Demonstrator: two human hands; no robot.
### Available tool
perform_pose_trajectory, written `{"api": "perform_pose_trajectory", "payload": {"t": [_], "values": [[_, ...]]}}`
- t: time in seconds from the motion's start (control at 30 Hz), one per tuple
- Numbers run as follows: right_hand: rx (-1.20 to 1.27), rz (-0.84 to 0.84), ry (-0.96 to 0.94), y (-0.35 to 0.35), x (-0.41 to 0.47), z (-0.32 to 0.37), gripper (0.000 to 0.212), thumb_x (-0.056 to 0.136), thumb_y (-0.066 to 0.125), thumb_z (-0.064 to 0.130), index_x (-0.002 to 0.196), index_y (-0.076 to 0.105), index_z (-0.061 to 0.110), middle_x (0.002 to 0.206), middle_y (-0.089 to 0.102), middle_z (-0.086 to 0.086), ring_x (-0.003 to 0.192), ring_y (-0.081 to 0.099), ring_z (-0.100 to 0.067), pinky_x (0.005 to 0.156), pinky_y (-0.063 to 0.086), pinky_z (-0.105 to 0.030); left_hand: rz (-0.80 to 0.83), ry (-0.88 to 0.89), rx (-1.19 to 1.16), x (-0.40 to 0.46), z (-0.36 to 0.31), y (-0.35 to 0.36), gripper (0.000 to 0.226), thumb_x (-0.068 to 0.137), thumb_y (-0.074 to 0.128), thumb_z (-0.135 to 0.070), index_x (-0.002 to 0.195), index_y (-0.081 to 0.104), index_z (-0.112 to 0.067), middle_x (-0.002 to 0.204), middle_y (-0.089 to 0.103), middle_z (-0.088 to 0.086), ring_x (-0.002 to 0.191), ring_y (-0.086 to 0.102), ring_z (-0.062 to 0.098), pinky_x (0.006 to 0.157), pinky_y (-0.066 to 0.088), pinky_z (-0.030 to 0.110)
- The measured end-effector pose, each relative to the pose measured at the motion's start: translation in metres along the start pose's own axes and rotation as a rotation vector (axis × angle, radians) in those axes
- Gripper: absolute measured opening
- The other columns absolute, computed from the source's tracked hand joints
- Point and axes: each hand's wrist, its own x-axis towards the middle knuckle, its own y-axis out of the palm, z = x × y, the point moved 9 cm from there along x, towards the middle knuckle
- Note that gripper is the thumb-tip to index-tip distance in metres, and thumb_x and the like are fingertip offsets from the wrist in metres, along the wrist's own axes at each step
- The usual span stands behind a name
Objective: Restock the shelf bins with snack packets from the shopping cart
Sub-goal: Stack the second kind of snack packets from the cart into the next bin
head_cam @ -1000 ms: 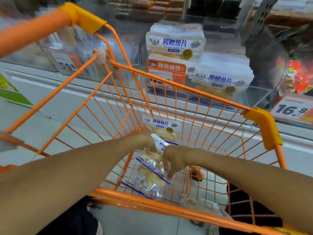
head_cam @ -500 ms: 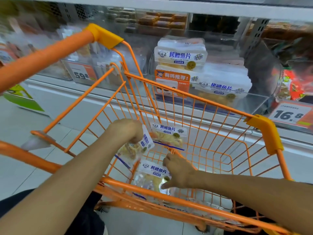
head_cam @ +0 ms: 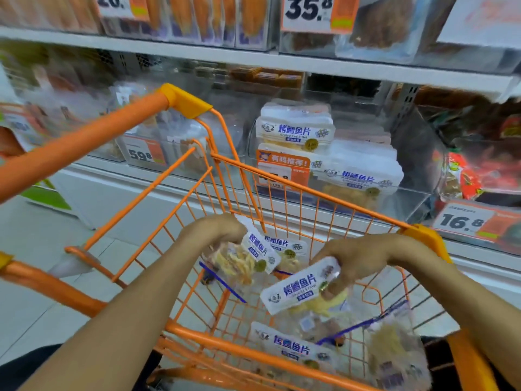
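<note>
Packets of grilled cod fillet are what you're moving, and you have one in each hand. Your left hand [head_cam: 218, 231] is curled round the white header of a packet [head_cam: 248, 259] held over the cart [head_cam: 282, 187]; your right hand [head_cam: 356, 259] grips a second packet [head_cam: 300, 286] the same way, thumb under its label strip. A third packet [head_cam: 287, 251] shows between the two, lower in the basket; whether the left hand also holds it I can't tell. More packets [head_cam: 298, 351] lie on the cart's floor.

These look light and floppy: a stiff printed header on top, a clear soft pouch of dried strips hanging below. The film will likely be slick and crinkly, and the strips inside could crumble if you squeeze the belly. So hold by the header, as you're doing, and let the pouch hang.

The bin [head_cam: 414, 193] straight ahead, clear-walled, already has matching packets [head_cam: 296, 131] stacked inside, behind the orange tag [head_cam: 283, 172]. That seems to be the target. Its front wall stands up past the cart's far rim, so I'd expect you to lift over both. Lay them flat, label facing out like the stack, since a limp pouch may slide off an uneven pile.
</note>
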Motion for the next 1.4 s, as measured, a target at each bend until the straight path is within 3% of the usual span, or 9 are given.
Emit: {"api": "perform_pose_trajectory", "payload": {"t": [0.23, 0.33, 0.43, 0.57, 0.73, 0.9, 1.0, 1.2, 1.4], "values": [[0.54, -0.637, -0.142, -0.067, -0.029, -0.004, 0.03, 0.085, 0.071, 0.015, 0.114, 0.064, 0.017, 0.105, 0.073, 0.0, 0.091, 0.069, -0.011, 0.077, 0.057, -0.024, 0.026, 0.091, -0.78, -0.002, -0.015, -0.005, 0.02, 0.095, 0.037, -0.028, 0.097, 0.055, -0.02, 0.111, 0.06, 0.009, 0.085, 0.056, 0.023, 0.072, 0.046, 0.03], [0.642, -0.781, -0.117, -0.068, -0.035, -0.006, 0.021, 0.083, 0.072, 0.018, 0.102, 0.064, 0.023, 0.098, 0.073, 0.001, 0.087, 0.07, -0.011, 0.074, 0.058, -0.024, -0.025, 0.191, -0.951, 0.001, -0.026, -0.012, 0.051, 0.094, 0.029, -0.063, 0.118, 0.058, -0.03, 0.127, 0.06, 0.006, 0.108, 0.057, 0.026, 0.097, 0.045, 0.042], [0.621, -0.892, -0.095, -0.069, -0.04, -0.006, 0.018, 0.08, 0.076, 0.019, 0.094, 0.067, 0.025, 0.095, 0.073, 0.003, 0.085, 0.069, -0.012, 0.073, 0.059, -0.026, -0.011, 0.32, -0.825, -0.01, -0.043, -0.01, 0.081, 0.066, 0.039, -0.09, 0.133, 0.049, -0.046, 0.14, 0.051, -0.006, 0.129, 0.046, 0.022, 0.107, 0.034, 0.051], [0.38, -1.101, -0.031, -0.075, -0.061, -0.001, 0.029, 0.074, 0.08, 0.029, 0.099, 0.068, 0.022, 0.091, 0.072, 0.008, 0.083, 0.068, -0.007, 0.076, 0.058, -0.032, -0.081, 0.473, -0.671, -0.02, -0.056, -0.02, 0.025, 0.082, 0.072, -0.036, 0.106, 0.066, -0.037, 0.111, 0.069, -0.015, 0.113, 0.06, 0.011, 0.094, 0.046, 0.035], [0.09, -1.465, -0.034, -0.085, -0.109, 0.026, 0.051, 0.073, 0.069, 0.055, 0.111, 0.046, 0.029, 0.09, 0.054, 0.02, 0.079, 0.057, 0.002, 0.064, 0.048, -0.015, -0.044, 0.654, -0.774, -0.039, -0.065, -0.036, 0.035, 0.088, 0.066, -0.031, 0.121, 0.056, -0.037, 0.103, 0.07, -0.016, 0.112, 0.062, 0.019, 0.095, 0.05, 0.038], [0.604, -1.088, -0.332, -0.097, -0.081, 0.031, 0.05, 0.083, 0.064, 0.033, 0.127, 0.04, 0.026, 0.122, 0.058, 0.007, 0.106, 0.063, -0.01, 0.074, 0.055, -0.019, -0.227, 0.798, -0.779, -0.058, -0.078, -0.061, 0.033, 0.094, 0.055, -0.023, 0.126, 0.053, -0.028, 0.112, 0.07, -0.012, 0.098, 0.067, 0.003, 0.08, 0.056, 0.022], [0.551, -1.251, -0.455, -0.138, -0.096, 0.039, 0.047, 0.085, 0.067, 0.01, 0.122, 0.041, 0.022, 0.113, 0.061, 0.004, 0.095, 0.065, 0.0, 0.073, 0.054, -0.017, -0.39, 0.91, -0.723, -0.063, -0.096, -0.099, 0.036, 0.096, 0.053, -0.012, 0.131, 0.05, -0.016, 0.124, 0.062, -0.005, 0.107, 0.062, 0.001, 0.088, 0.05, 0.014], [0.292, -1.501, -0.419, -0.194, -0.099, 0.039, 0.036, 0.082, 0.074, 0.016, 0.114, 0.057, 0.017, 0.106, 0.067, 0.008, 0.1, 0.065, -0.005, 0.088, 0.055, -0.029, -0.75, 0.783, -0.414, -0.036, -0.111, -0.169, 0.044, 0.088, 0.066, -0.031, 0.128, 0.052, -0.02, 0.123, 0.061, -0.006, 0.111, 0.057, 0.013, 0.097, 0.047, 0.038], [0.14, -1.639, -0.314, -0.205, -0.1, 0.032, 0.037, 0.082, 0.074, 0.021, 0.115, 0.059, 0.014, 0.099, 0.063, 0.011, 0.084, 0.059, 0.002, 0.075, 0.047, -0.009, -1.018, 0.613, -0.245, -0.036, -0.107, -0.182, 0.047, 0.079, 0.069, -0.052, 0.117, 0.061, -0.026, 0.106, 0.067, -0.002, 0.101, 0.059, 0.021, 0.078, 0.051, 0.037]]}}
